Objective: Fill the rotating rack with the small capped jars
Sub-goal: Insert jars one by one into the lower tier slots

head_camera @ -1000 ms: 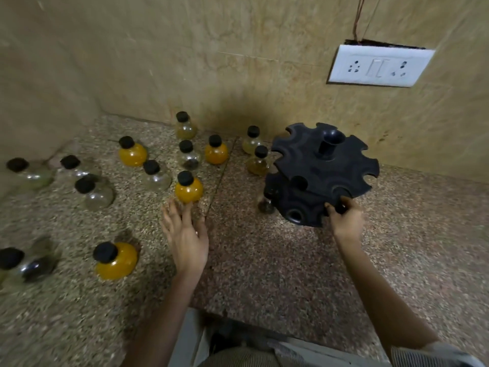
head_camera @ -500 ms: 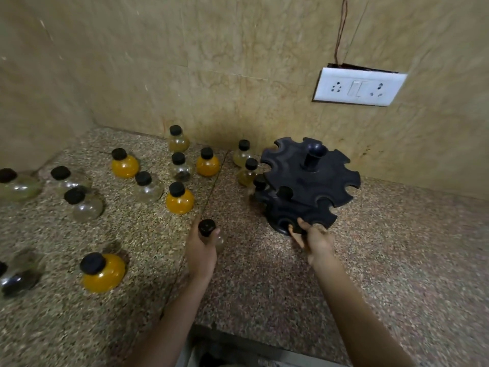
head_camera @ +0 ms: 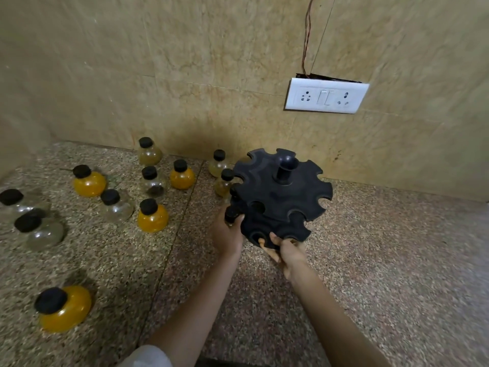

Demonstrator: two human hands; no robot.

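At the rack's [head_camera: 280, 197] left rim, we are pressing a jar [head_camera: 232, 215] toward one of the open notches. Our left hand [head_camera: 227, 234] is wrapping it from below, so that only its black cap is showing above the fingers. On the rack's near edge, our right hand [head_camera: 289, 252] is gripping the lower tier, thumb and fingers pinching the rim; we are judging that it is bracing the rack against turning. Whether the jar is already sitting in the notch we cannot tell, since the hand is covering it. A second jar [head_camera: 234, 191] is peeking out just behind it at the same rim, and we cannot tell if that one is seated either.

Left of the rack, the other jars [head_camera: 152, 217] are standing loose on the counter [head_camera: 370, 255]. Some are holding orange contents and some are looking nearly clear; two are standing close against the rack's far-left side and the rest well apart from it.

We are expecting these jars to be light, hard and smooth, probably glass, so slippery and liable to crack if dropped on the counter. The round belly is giving the fullest hold, and taking it there is leaving the narrow neck free to slide into a notch. The rack is looking like stiff plastic and, by the task, free to spin, so we are wanting one hand on its rim while loading.
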